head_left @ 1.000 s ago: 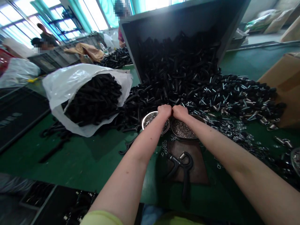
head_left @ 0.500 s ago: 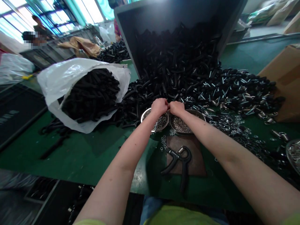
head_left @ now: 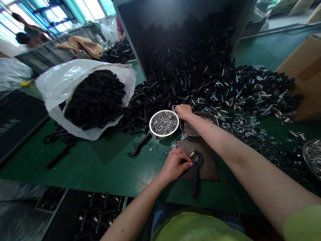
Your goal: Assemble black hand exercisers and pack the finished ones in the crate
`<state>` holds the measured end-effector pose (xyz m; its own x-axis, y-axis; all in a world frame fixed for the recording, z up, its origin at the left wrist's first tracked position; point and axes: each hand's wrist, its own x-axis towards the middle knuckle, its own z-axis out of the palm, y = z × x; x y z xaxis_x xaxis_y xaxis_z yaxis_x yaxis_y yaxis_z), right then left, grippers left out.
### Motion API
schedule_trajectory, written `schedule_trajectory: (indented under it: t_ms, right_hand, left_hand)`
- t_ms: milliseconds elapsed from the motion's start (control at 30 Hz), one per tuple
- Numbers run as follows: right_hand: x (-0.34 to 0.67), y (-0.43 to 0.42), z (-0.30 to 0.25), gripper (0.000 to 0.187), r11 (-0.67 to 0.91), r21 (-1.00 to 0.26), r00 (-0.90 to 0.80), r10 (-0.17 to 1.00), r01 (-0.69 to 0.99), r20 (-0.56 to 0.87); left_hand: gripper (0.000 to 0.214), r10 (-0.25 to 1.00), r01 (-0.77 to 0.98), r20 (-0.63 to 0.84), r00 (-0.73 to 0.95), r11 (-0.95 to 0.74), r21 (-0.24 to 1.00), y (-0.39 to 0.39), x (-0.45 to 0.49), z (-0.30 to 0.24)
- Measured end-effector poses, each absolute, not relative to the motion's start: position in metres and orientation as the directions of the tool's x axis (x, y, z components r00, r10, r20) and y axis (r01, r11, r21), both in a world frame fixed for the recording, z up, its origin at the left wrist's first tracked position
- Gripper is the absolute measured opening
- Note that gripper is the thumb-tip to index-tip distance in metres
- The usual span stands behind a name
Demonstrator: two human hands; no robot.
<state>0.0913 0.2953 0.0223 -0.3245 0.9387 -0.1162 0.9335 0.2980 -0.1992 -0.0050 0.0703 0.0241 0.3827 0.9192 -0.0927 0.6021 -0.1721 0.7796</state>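
On the brown square pad (head_left: pixel 209 167) lies a black hand grip strengthener (head_left: pixel 196 174) with a metal spring near its top. My left hand (head_left: pixel 177 164) is closed over its left handle, which the fingers hide, with the thumb near the middle of the tool. Farther back, my right hand (head_left: pixel 184 111) is curled above the rear edge of an oval metal tray (head_left: pixel 182 133) of small metal parts. Its fingertips face away, so what they hold is hidden. Left of it stands a round metal bowl (head_left: pixel 151 129) of small washers and pins.
A white bag (head_left: pixel 54 83) of black handles stands at left. Behind, a tipped dark bin (head_left: pixel 132 36) spills black parts. Springs and rings (head_left: pixel 250 134) are strewn at right beside a cardboard box (head_left: pixel 308 73). A loose black handle (head_left: pixel 140 144) lies at centre left. Another person (head_left: pixel 32 35) is in the background.
My left hand has come back from the bowls to the hand grip strengthener on the pad. My right hand has stayed near the trays. The round bowl is now uncovered.
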Motion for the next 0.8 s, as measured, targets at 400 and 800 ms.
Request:
schedule_trajectory:
  t_ms: [400, 800]
  right_hand:
    - [0.103, 0.288, 0.022, 0.023, 0.254, -0.357, -0.285, 0.958, 0.899, -0.036]
    - [0.149, 0.221, 0.058, 0.034, 0.211, -0.816, -0.212, 0.971, 0.539, 0.111]
  left_hand:
    - [0.002, 0.909, 0.717, -0.154, 0.387, -0.192, 0.670, 0.070, 0.009, 0.028]
    - [0.007, 0.917, 0.654, -0.233, 0.323, -0.039, 0.756, 0.075, 0.009, 0.015]
